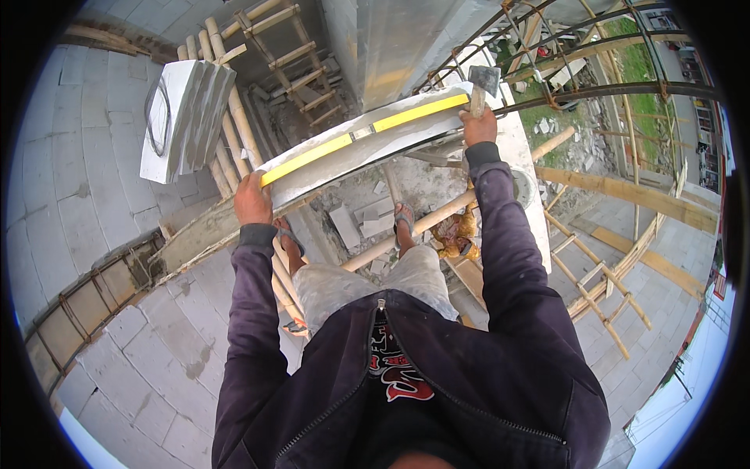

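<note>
A yellow spirit level (363, 134) lies along the top of a pale, mortar-smeared block course (406, 117) in front of me. My left hand (254, 202) is closed on the level's left end. At the other end, my right hand (479, 127) is closed around the lower handle of a hammer (484, 79), beside the level's right tip. The hammer's dark, blocky head points away from me, over the end of the course. Whether the right fingers also press on the level is hidden.
Stacked grey blocks (191, 117) with a wire loop stand at left on bamboo poles (238, 121). Rebar (601, 98) spans the upper right. A bamboo ladder (301, 66) stands beyond. My sandalled feet (404, 219) are above rubble, and a person in yellowish clothing (457, 234) is below.
</note>
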The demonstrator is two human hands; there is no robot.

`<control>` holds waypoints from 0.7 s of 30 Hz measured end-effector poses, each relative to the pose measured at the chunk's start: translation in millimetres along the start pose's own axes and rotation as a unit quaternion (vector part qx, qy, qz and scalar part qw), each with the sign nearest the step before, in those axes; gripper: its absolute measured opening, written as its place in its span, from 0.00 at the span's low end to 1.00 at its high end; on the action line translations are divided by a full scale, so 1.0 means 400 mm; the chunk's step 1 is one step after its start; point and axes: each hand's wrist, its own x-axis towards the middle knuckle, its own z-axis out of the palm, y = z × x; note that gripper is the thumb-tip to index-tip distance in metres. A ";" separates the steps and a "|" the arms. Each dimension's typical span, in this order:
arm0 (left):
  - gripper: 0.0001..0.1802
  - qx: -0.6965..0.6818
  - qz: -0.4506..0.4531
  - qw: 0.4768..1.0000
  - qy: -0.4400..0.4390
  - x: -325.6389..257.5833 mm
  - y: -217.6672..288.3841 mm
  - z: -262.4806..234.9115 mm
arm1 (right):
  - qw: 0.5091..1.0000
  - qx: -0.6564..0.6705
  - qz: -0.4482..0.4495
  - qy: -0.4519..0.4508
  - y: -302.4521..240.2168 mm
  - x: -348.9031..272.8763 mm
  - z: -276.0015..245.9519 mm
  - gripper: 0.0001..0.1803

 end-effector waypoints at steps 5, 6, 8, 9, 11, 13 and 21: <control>0.15 0.007 -0.014 1.000 -0.015 0.009 0.000 0.004 | 1.000 0.017 -0.007 0.011 0.065 0.039 0.011 0.23; 0.15 0.011 -0.014 1.000 -0.016 0.009 -0.002 0.004 | 0.999 0.028 -0.012 0.012 0.067 0.042 0.012 0.23; 0.15 0.017 -0.013 1.000 -0.019 0.009 -0.005 0.005 | 0.999 0.034 -0.028 0.022 0.062 0.041 0.016 0.21; 0.15 0.021 -0.013 1.000 -0.017 0.008 -0.005 0.004 | 0.998 0.030 -0.039 0.031 0.056 0.038 0.018 0.19; 0.15 0.026 -0.010 1.000 -0.014 0.009 0.001 0.002 | 0.998 0.022 -0.052 0.040 0.054 0.038 0.018 0.17; 0.16 0.027 -0.007 0.999 -0.015 0.014 0.006 0.000 | 0.997 0.014 -0.056 0.041 0.062 0.043 0.014 0.17; 0.15 0.023 -0.012 1.000 -0.016 0.012 0.009 -0.005 | 0.999 0.046 0.002 0.011 0.030 0.028 -0.004 0.20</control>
